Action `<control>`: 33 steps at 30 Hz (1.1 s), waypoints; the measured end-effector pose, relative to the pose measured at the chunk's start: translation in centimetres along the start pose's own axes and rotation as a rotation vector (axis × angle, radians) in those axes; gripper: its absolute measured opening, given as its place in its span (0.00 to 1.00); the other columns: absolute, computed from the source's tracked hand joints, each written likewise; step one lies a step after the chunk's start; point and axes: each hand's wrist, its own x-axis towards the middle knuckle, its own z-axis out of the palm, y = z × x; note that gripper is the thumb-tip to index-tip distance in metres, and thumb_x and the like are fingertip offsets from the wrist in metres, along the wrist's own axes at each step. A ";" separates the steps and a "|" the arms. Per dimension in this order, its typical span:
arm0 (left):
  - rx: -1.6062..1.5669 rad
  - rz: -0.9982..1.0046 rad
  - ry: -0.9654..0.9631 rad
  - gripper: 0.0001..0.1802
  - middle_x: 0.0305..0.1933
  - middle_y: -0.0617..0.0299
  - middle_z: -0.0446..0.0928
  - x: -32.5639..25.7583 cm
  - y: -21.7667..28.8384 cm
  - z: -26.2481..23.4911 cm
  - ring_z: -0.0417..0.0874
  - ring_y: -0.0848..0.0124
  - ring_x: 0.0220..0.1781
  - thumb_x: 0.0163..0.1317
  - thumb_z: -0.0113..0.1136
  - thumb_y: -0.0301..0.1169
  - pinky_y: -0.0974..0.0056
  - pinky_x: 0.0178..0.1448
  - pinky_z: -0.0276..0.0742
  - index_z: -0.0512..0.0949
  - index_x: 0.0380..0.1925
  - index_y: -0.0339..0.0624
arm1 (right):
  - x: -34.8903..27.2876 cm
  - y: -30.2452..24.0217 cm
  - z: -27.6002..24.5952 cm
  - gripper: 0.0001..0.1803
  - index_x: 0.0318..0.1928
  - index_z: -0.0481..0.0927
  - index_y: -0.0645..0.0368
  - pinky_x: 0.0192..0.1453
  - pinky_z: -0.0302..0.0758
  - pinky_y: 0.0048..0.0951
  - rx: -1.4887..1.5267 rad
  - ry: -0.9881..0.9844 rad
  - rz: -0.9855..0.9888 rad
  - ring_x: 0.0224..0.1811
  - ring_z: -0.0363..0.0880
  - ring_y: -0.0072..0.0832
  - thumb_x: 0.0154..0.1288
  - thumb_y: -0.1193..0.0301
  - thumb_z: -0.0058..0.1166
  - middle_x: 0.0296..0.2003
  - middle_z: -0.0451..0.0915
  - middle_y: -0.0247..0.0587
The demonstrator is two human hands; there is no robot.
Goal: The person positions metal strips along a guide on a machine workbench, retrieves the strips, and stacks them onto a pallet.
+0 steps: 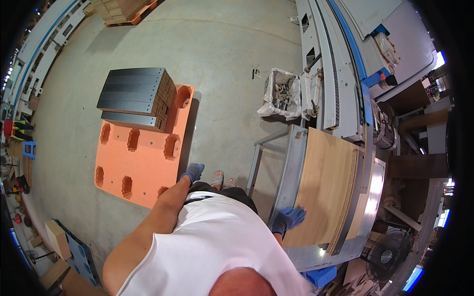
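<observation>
My right hand, in a blue glove, lies on the near-left edge of a stack of light wood-grain boards, its fingers stretched out. The boards rest on a grey metal table at the machine's end. My left hand, also in a blue glove, hangs by my hip with nothing visible in it and its fingers loosely extended. To its left is an orange plastic pallet. On the pallet's far part sits a block of stacked dark-faced panels, with brown edges showing on the right.
A lined bin of scraps stands beside the long machine on the right. A black fan is at the lower right. Another loaded pallet stands far off. A person is at the far left.
</observation>
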 end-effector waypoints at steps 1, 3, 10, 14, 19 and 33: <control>0.000 0.002 0.010 0.15 0.31 0.54 0.74 -0.1 0.0 0.0 0.80 0.59 0.33 0.58 0.54 0.37 0.52 0.40 0.81 0.76 0.37 0.36 | 0.0 -0.1 -0.1 0.22 0.53 0.75 0.65 0.68 0.57 0.52 -0.001 -0.003 0.002 0.64 0.66 0.52 0.58 0.68 0.47 0.57 0.73 0.57; 0.008 0.007 0.012 0.14 0.31 0.55 0.74 -0.4 0.2 0.1 0.80 0.59 0.32 0.58 0.54 0.37 0.52 0.39 0.81 0.76 0.36 0.37 | 0.0 -0.1 -0.1 0.22 0.53 0.75 0.65 0.68 0.57 0.52 -0.001 -0.005 0.007 0.64 0.66 0.52 0.58 0.68 0.47 0.57 0.73 0.57; -0.010 0.027 0.000 0.12 0.26 0.57 0.72 -0.1 -0.5 -0.1 0.78 0.61 0.27 0.58 0.54 0.37 0.53 0.37 0.81 0.77 0.31 0.38 | 0.1 0.1 0.0 0.22 0.53 0.75 0.66 0.69 0.57 0.53 0.005 0.006 -0.006 0.63 0.66 0.53 0.58 0.69 0.48 0.57 0.73 0.58; 0.004 0.026 -0.011 0.11 0.25 0.58 0.71 -0.4 -0.2 0.1 0.77 0.62 0.26 0.57 0.53 0.36 0.53 0.37 0.80 0.76 0.30 0.39 | -0.1 0.0 -0.2 0.23 0.53 0.75 0.66 0.69 0.57 0.53 0.011 0.000 0.004 0.64 0.66 0.53 0.58 0.69 0.48 0.57 0.72 0.59; -0.023 0.028 0.003 0.10 0.23 0.59 0.69 -0.7 -0.5 -0.2 0.75 0.63 0.24 0.57 0.53 0.36 0.54 0.36 0.80 0.75 0.27 0.40 | 0.1 0.1 0.2 0.24 0.55 0.74 0.65 0.70 0.55 0.49 0.007 -0.040 0.005 0.65 0.64 0.51 0.60 0.66 0.46 0.59 0.71 0.59; 0.014 0.024 -0.023 0.11 0.25 0.59 0.71 -0.3 -0.1 0.4 0.77 0.62 0.27 0.57 0.55 0.37 0.53 0.38 0.79 0.76 0.29 0.40 | -0.3 0.2 0.0 0.24 0.55 0.74 0.65 0.71 0.54 0.49 -0.005 -0.035 0.045 0.65 0.64 0.50 0.60 0.65 0.46 0.60 0.71 0.58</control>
